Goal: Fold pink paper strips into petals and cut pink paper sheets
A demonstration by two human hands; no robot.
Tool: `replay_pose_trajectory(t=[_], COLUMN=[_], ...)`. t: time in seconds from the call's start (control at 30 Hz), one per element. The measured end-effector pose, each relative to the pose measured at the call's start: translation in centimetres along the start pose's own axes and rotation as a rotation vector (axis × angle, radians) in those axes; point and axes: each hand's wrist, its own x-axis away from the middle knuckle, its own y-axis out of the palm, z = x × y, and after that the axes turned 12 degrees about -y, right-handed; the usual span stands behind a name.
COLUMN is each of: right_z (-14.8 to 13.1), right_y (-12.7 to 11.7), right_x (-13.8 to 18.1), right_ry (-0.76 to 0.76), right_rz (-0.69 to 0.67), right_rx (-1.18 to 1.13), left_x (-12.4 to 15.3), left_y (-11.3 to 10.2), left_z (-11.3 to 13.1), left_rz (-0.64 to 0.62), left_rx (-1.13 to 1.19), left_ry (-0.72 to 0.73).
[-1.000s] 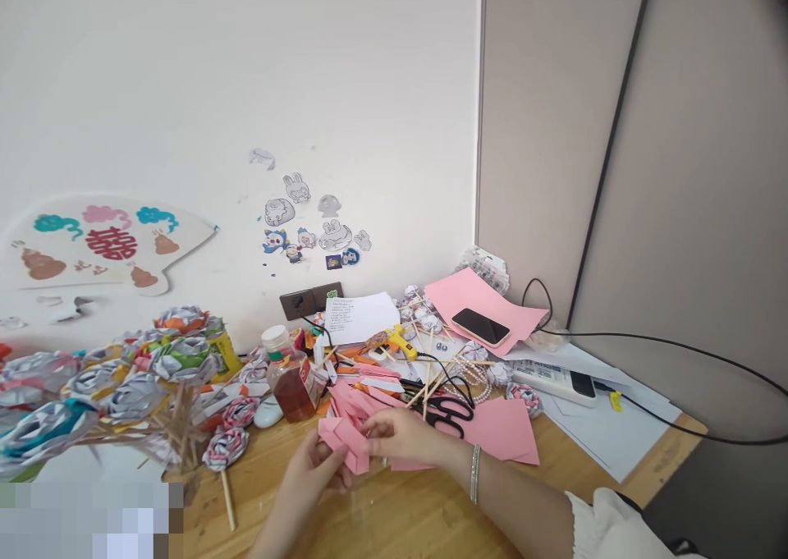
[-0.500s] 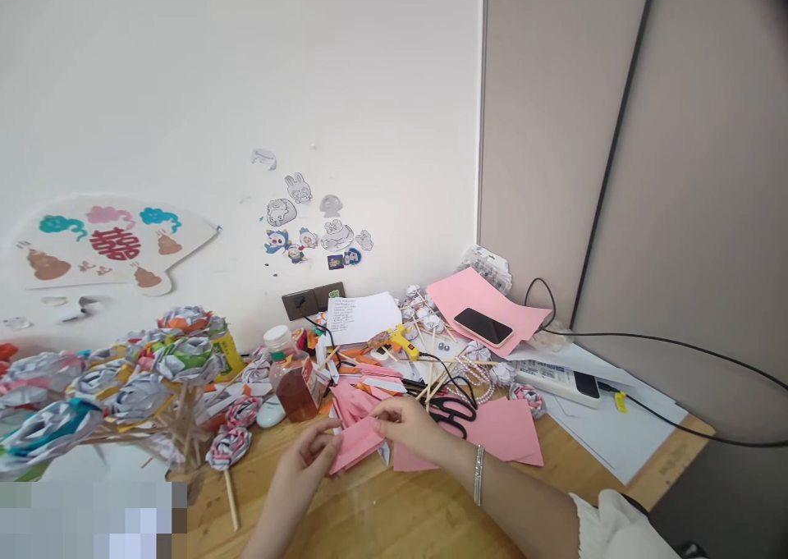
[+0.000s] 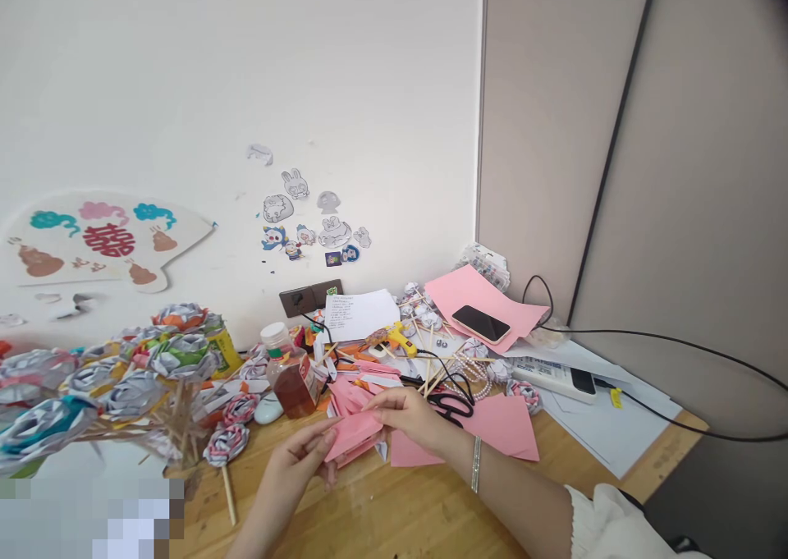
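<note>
Between my hands is a piece of folded pink paper (image 3: 352, 437), held just above the wooden table. My left hand (image 3: 306, 452) pinches its left end, thumb on top and fingers beneath. At its upper right corner, my right hand (image 3: 403, 415) grips the paper between thumb and fingers. Strips of pink paper (image 3: 345, 401) lie in a heap right behind the held piece. Black-handled scissors (image 3: 452, 409) rest beyond my right wrist, partly over a larger pink sheet (image 3: 501, 429).
A bottle of amber liquid (image 3: 292, 378) stands behind my left hand. Paper flowers on sticks (image 3: 132, 387) crowd the left side. Farther back are a yellow glue gun (image 3: 400, 340), a pearl string (image 3: 477, 378) and a phone (image 3: 481, 324). A cable (image 3: 646, 339) crosses at right.
My left fingers have shifted under the pink paper, with the thumb pressing on top. My right hand has moved slightly up and back at its corner. The view has shifted a little.
</note>
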Motion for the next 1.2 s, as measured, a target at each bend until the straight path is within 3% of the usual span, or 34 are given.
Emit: replay_pose_trajectory(t=[0.4, 0.53, 0.7, 0.8, 0.97, 1.2], right_z=[-1.1, -0.9, -0.5, -0.7, -0.8, -1.1], right_y=[0.6, 0.8, 0.5, 0.3, 0.1, 0.3], right_x=[0.1, 0.0, 0.0, 0.0, 0.0, 0.3], right_ry=[-0.016, -0.014, -0.027, 0.003, -0.047, -0.175], right_rz=[0.071, 0.107, 0.116, 0.065, 0.044, 0.042], right_rx=[-0.061, -0.100, -0.084, -0.088, 0.039, 0.296], left_x=[0.9, 1.1, 1.2, 1.2, 1.1, 1.9], left_y=[0.1, 0.1, -0.2, -0.2, -0.2, 0.1], left_z=[0.9, 0.9, 1.0, 1.0, 1.1, 1.6], left_rz=[0.091, 0.081, -0.023, 0.011, 0.052, -0.009], left_rx=[-0.073, -0.046, -0.004, -0.014, -0.051, 0.011], left_ry=[0.025, 0.047, 0.040, 0.053, 0.061, 0.055])
